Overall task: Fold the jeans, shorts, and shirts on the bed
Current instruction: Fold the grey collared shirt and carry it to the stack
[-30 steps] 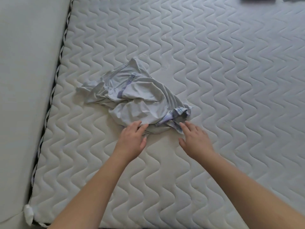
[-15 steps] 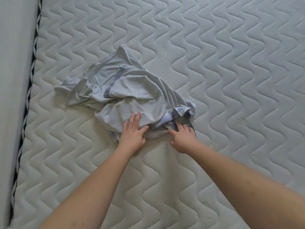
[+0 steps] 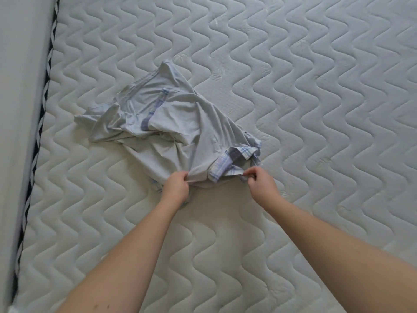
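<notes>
I see 1 crumpled pale grey shirt (image 3: 171,129) lying on the bed (image 3: 316,109), a little left of the middle of my view. Its body is bunched in folds, with plaid blue-and-white trim showing at a strip near the centre and at the collar (image 3: 239,157), which sits at about 4 o'clock on the heap. A loose flap of the garment reaches out toward 9 o'clock, and another peak of cloth points toward 12 o'clock.

Both hands are at the near edge of the shirt, at roughly 6 o'clock from its middle. The left hand (image 3: 177,188) has its fingers curled round a gathered fold of the grey cloth, lifting it slightly. The right hand (image 3: 261,184) pinches the fabric edge just below the plaid collar, fingers bent tight. The 2 hands are near each other but apart, with a span of hem stretched between them.

The bed has a white quilted surface with wavy stitching. Along its edge at 9 o'clock runs a dark braided trim (image 3: 40,123), beside a plain pale surface (image 3: 20,109).
</notes>
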A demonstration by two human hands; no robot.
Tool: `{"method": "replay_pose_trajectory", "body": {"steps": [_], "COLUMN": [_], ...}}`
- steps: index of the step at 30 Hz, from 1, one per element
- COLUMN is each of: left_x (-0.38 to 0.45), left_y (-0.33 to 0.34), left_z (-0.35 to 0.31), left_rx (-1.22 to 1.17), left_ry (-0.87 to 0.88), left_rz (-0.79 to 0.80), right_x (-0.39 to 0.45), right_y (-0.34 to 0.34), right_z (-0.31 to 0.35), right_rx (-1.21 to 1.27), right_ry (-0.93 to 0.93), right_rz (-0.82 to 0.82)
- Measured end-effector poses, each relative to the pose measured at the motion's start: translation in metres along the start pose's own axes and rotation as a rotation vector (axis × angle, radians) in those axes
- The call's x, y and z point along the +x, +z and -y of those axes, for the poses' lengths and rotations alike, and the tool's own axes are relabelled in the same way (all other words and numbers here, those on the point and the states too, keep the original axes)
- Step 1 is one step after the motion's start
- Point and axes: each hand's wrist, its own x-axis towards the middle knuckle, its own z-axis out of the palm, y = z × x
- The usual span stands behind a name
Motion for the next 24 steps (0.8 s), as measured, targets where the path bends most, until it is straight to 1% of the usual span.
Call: {"method": "replay_pose_trajectory", "body": {"steps": [2,4,5,6,8,9,10,11,13,16,17,21,24], "left_x": [-0.016,-0.035,-0.046,-0.057,-0.081,-0.094,-0.107,-0.119,-0.144,-0.182,-0.195,-0.236,-0.265], "left_y": [-0.002,-0.007,-0.013,-0.02,-0.034,-0.039,-0.042,-0.047,-0.057,-0.081,-0.09,-0.124,-0.149], "left_z": [-0.009,-0.017,-0.02,-0.024,-0.031,-0.035,-0.039,-0.044,-0.055,-0.072,-0.078,-0.109,-0.141], "left_rx": [0.054,0.036,0.013,0.006,0.12,0.208,0.263,0.266,0.149,-0.18,-0.242,-0.368,-0.414], "left_ry": [-0.038,-0.035,-0.036,-0.031,0.059,0.114,0.144,0.155,0.146,0.143,0.156,0.206,0.246], "left_rz": [0.071,0.129,0.184,0.262,0.426,0.473,0.488,0.477,0.432,0.327,0.279,0.08,-0.053], "right_x": [-0.01,-0.023,-0.031,-0.04,-0.06,-0.069,-0.078,-0.086,-0.105,-0.136,-0.146,-0.183,-0.209], "right_y": [-0.008,-0.019,-0.026,-0.035,-0.053,-0.062,-0.07,-0.076,-0.088,-0.114,-0.124,-0.157,-0.17], "right_z": [-0.001,-0.003,-0.004,-0.004,-0.005,-0.005,-0.006,-0.005,0.001,0.019,0.026,0.048,0.049], "right_rx": [0.057,0.094,0.121,0.141,0.124,0.07,-0.004,-0.069,-0.088,0.086,0.144,0.26,0.251], "right_ry": [0.039,0.072,0.068,0.039,-0.067,-0.11,-0.137,-0.15,-0.156,-0.188,-0.209,-0.315,-0.345], "right_rz": [-0.011,-0.012,0.007,0.044,0.152,0.194,0.215,0.211,0.164,0.088,0.08,0.078,0.104]}}
